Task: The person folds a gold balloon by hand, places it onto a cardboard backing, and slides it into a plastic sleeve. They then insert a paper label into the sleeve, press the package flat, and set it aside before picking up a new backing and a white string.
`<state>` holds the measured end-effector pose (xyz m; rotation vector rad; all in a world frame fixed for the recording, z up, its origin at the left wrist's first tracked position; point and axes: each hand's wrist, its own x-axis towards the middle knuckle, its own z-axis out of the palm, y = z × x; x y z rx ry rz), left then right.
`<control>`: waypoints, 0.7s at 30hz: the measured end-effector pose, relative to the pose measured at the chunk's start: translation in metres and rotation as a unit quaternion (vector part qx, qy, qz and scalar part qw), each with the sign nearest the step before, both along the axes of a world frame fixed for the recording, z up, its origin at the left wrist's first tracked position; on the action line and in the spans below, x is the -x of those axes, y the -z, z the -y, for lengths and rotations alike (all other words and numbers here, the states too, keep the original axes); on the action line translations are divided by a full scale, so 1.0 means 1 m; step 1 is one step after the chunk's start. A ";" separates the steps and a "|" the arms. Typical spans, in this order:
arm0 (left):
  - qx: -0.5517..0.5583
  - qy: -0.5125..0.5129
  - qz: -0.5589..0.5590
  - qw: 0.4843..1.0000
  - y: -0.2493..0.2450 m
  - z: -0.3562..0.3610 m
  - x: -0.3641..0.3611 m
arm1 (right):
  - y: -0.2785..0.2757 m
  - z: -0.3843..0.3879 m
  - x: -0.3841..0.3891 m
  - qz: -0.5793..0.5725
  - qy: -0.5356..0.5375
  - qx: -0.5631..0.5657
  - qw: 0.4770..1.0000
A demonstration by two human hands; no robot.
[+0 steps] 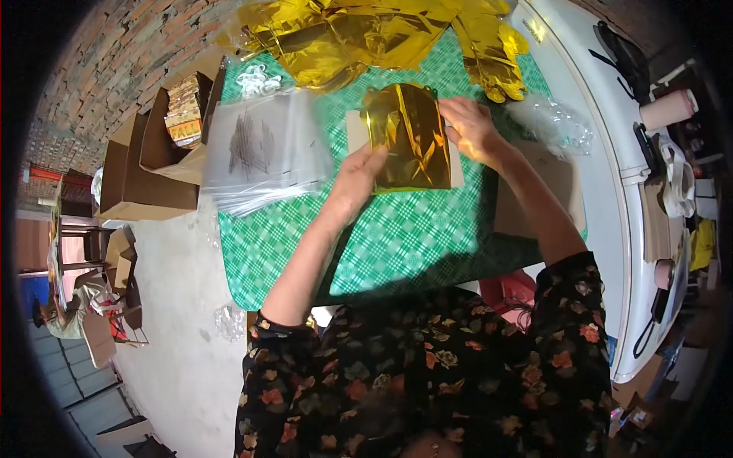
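A folded piece of shiny gold foil (412,141) lies over a cream card (456,166) on the green checked tablecloth. My left hand (357,182) grips the foil's left edge, with the thumb on top and the other fingers partly hidden. At the upper right edge, my right hand (469,128) has its fingers closed on the foil, close to the card. To the left, a stack of clear plastic bags (267,149) shows a dark scribbled mark on top. More flat gold foil pieces (351,38) are spread along the table's far edge.
White stringy pieces (258,80) lie behind the bags. Crumpled clear plastic (551,122) and a brown cardboard sheet (534,195) are on the right, beside a white appliance (603,175). Open cardboard boxes (134,179) stand left. A person (72,313) sits at far left.
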<state>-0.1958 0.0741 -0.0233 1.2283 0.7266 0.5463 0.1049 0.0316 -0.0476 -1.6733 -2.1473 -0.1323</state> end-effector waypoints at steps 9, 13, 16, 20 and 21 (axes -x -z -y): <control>-0.006 0.005 -0.041 0.999 -0.008 0.062 0.044 | -0.033 0.100 0.069 -0.121 0.013 -0.034 0.992; -0.018 -0.001 -0.050 0.999 -0.001 0.063 0.044 | -0.045 0.130 0.091 -0.261 0.122 0.087 0.953; -0.006 -0.039 -0.016 0.999 -0.010 0.072 0.039 | -0.045 0.141 0.106 -0.355 0.163 0.153 0.908; -0.051 -0.027 -0.037 0.998 0.008 0.065 0.041 | -0.047 0.144 0.116 -0.351 0.185 0.200 0.896; -0.065 -0.022 -0.045 0.997 0.010 0.064 0.042 | -0.050 0.144 0.117 -0.334 0.195 0.219 0.896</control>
